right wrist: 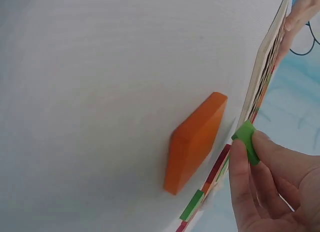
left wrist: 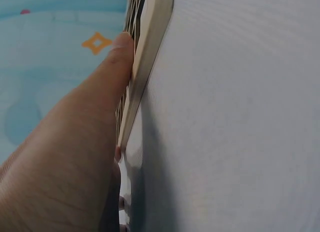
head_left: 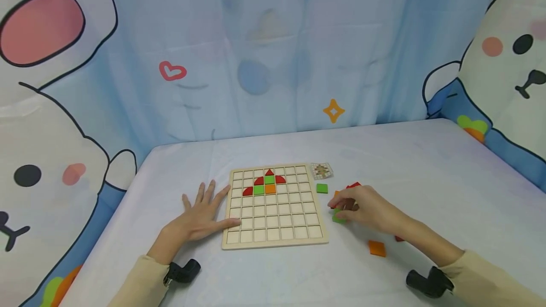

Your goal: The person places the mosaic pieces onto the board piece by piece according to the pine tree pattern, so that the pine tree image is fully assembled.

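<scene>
A wooden grid board (head_left: 260, 224) lies on the table with red, green and orange tiles set in its upper cells, topped by a red triangle (head_left: 269, 172). My left hand (head_left: 198, 217) rests at the board's left edge, fingers spread. Its thumb (left wrist: 112, 67) lies over the frame onto the grid. To the right of the board, my right hand (head_left: 368, 207) pinches a green tile (right wrist: 246, 141) between thumb and fingertips. Red and orange pieces beside that hand are partly hidden by it in the head view.
A small patterned card (head_left: 322, 171) sits by the board's upper right corner, with a green square tile (head_left: 322, 188) below it. An orange tile (head_left: 377, 248) lies nearer the front, and a red piece (head_left: 399, 239) shows partly under the right forearm. A printed curtain (head_left: 273, 51) hangs behind the table.
</scene>
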### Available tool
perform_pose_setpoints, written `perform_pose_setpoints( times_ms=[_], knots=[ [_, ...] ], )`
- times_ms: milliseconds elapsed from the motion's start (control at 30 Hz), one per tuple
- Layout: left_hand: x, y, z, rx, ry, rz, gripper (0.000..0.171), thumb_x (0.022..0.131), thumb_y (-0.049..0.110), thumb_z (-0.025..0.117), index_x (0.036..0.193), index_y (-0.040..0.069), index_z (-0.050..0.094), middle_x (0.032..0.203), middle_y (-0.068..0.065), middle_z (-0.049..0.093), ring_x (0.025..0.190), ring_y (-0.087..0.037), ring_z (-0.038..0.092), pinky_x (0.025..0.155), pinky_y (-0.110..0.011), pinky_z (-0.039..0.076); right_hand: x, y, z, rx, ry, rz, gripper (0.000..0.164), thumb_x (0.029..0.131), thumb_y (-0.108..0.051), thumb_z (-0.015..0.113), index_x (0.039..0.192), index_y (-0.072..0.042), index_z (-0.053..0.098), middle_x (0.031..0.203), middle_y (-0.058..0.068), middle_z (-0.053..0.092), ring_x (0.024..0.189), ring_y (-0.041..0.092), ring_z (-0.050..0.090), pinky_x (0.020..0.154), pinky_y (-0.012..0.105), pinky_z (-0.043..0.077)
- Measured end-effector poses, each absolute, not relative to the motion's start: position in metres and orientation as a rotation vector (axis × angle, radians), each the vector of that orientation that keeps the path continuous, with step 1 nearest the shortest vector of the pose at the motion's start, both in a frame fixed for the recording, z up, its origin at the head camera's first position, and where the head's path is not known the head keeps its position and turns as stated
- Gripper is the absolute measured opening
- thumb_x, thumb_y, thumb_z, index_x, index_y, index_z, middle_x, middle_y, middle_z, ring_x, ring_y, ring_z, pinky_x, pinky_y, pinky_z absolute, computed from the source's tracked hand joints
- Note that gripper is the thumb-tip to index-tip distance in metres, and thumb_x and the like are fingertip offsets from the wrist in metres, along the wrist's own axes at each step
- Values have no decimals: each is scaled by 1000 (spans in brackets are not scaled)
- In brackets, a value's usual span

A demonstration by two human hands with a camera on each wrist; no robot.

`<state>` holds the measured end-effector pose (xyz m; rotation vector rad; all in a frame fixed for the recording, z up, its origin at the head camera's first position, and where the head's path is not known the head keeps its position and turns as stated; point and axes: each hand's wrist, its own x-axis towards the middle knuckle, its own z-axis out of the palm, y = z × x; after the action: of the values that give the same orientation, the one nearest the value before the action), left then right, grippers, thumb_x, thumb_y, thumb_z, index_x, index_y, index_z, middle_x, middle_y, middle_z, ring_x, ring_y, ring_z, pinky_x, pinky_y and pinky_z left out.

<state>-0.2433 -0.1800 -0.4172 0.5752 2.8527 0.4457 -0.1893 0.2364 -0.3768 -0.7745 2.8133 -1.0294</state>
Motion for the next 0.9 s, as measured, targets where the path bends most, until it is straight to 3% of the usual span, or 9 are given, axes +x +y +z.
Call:
perform_pose_setpoints(
  times_ms=[233,400,700,900],
  knots=[
    [-242,-177,-415,564,2860,440,104,91,77,57,170,19,19,172,-27,1,157,-51,-8,108,-85,-9,-197,219,-367,-778,2859,-1039,13,85,-2,84,97,-8,82,89,-9,74,80,7,63,71,25,56],
    [-240,-176,-413,563,2863,453,103,93,75,56,169,18,19,172,-28,2,156,-51,-7,108,-86,-9,-211,199,-361,-840,2835,-1079,13,87,1,82,100,-4,82,94,-3,76,81,10,65,66,26,56],
    [-241,-177,-418,560,2866,456,103,92,76,56,169,19,19,172,-27,2,157,-51,-7,108,-85,-9,-251,161,-365,-950,2811,-1094,15,89,6,78,104,2,80,97,5,77,87,19,70,76,29,59],
    [-242,-178,-418,573,2880,454,103,92,76,56,169,20,19,174,-20,5,157,-51,-6,108,-86,-8,-270,143,-370,-921,2825,-1068,14,90,4,79,103,1,81,99,8,77,86,20,71,72,30,58]
  ],
)
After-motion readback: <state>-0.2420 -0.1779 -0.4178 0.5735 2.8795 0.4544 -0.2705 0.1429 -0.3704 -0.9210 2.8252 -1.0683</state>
